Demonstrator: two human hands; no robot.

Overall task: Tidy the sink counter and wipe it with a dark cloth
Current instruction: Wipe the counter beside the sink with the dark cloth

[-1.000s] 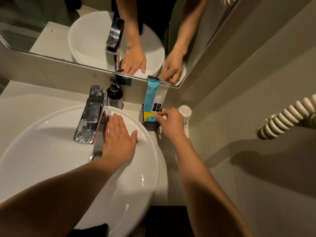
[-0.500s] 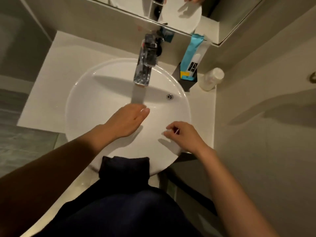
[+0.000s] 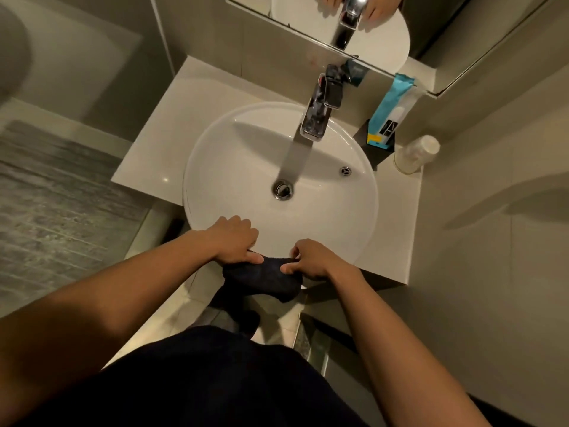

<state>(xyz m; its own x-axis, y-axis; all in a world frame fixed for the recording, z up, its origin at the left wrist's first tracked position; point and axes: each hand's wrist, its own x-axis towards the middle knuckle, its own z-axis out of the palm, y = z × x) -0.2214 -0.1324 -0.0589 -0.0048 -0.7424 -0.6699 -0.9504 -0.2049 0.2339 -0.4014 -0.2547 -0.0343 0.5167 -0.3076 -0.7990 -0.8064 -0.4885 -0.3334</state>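
Note:
A dark cloth (image 3: 261,277) hangs folded at the near rim of the round white basin (image 3: 246,167). My left hand (image 3: 235,240) pinches its left end and my right hand (image 3: 314,260) pinches its right end, both at the basin's front edge. The pale counter (image 3: 172,131) surrounds the basin. At the back right stand a dark holder (image 3: 366,138) with a blue packet (image 3: 388,114) in it and a white plastic cup (image 3: 415,154).
A chrome tap (image 3: 317,117) reaches over the basin, with a dark soap bottle (image 3: 334,87) behind it. A mirror (image 3: 385,32) runs along the back wall. The right wall sits close to the counter. Grey floor tiles (image 3: 52,204) lie to the left.
My hands pulled back from the holder and tap to the basin's near rim and took hold of the dark cloth. My head tilted down and back.

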